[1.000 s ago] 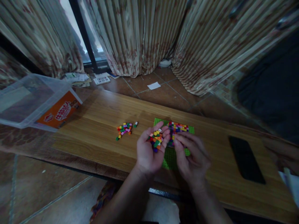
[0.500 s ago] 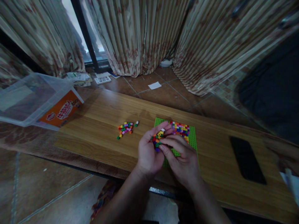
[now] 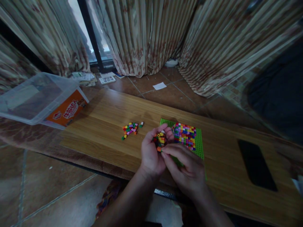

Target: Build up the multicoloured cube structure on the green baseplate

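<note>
Cupped palm up, my left hand [image 3: 151,154] holds a small heap of coloured toy bricks [image 3: 160,139] in yellow, orange, red and other colours. Thumb and forefinger of my right hand [image 3: 187,167] are pinched at the near edge of that heap, on what looks like a small green brick [image 3: 162,151]. Under and beyond both hands lies a green studded baseplate [image 3: 199,142], partly covered by them. Rows of mixed-colour bricks [image 3: 186,135] are fixed on its far part. Left of my hands, a loose pile of bricks [image 3: 130,128] rests on the wooden table.
A clear plastic bin [image 3: 44,97] with an orange label stands at the table's left end. On the right side of the wooden table [image 3: 99,126] lies a flat black phone-like slab [image 3: 257,165]. Papers [image 3: 159,86] are on the tiled floor before the curtains [image 3: 132,37].
My right hand has drawn slightly back toward the near side of the left palm, still pinching. The whole view has shifted a little, and more of the brick rows shows.
</note>
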Available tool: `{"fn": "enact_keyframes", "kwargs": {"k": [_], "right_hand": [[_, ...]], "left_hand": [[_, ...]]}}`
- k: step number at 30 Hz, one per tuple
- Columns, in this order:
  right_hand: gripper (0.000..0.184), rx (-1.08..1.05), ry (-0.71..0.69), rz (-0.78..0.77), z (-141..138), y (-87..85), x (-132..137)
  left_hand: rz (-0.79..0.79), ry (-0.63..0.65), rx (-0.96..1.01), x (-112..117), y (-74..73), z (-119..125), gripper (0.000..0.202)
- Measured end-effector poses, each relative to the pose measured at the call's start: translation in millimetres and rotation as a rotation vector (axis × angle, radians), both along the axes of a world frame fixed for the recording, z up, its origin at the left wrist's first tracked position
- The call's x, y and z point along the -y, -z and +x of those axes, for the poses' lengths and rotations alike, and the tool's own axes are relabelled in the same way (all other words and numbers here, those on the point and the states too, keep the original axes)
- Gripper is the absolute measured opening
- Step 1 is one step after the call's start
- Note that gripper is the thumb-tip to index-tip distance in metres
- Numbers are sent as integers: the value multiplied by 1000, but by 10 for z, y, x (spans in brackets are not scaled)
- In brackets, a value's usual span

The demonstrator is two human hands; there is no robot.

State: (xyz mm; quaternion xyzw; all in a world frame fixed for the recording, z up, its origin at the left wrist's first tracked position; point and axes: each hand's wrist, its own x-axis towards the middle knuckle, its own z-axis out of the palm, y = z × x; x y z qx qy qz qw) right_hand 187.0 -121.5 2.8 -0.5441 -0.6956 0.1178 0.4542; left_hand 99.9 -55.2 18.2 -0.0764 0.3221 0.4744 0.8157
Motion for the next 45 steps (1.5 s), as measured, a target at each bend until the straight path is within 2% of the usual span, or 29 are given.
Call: {"fn": "enact_keyframes", "kwargs": {"k": [6,14,21,27,30,33,37,40,45], "right_hand": [[18,53,-110,26,-40,-113,2],[21,-92,-194,-7,-59,-80,-2],[31,-168,-74,-61,22,-97,38],[18,-149,296,2,401,28,-8],[15,-29,391,-23,554,127,-38],[17,87,427,-25,599,177,-68],[14,131,412,44,555,190,-149],[11,122,445,68,522,224,-222],[12,45,512,-1,526,335,-292]], "left_hand": [[12,6,-68,18,-1,-7,21],[-14,64,-2,8,-59,-48,27],[-32,13,117,-16,-23,-114,28],[-91,-62,57,-60,-11,-116,24],[-110,-23,22,-55,12,-85,23],[-127,28,-16,-40,43,-44,24],[-115,80,-57,-19,76,-2,24],[-101,114,-67,-9,87,17,25],[-98,132,-69,-4,90,38,24]]}}
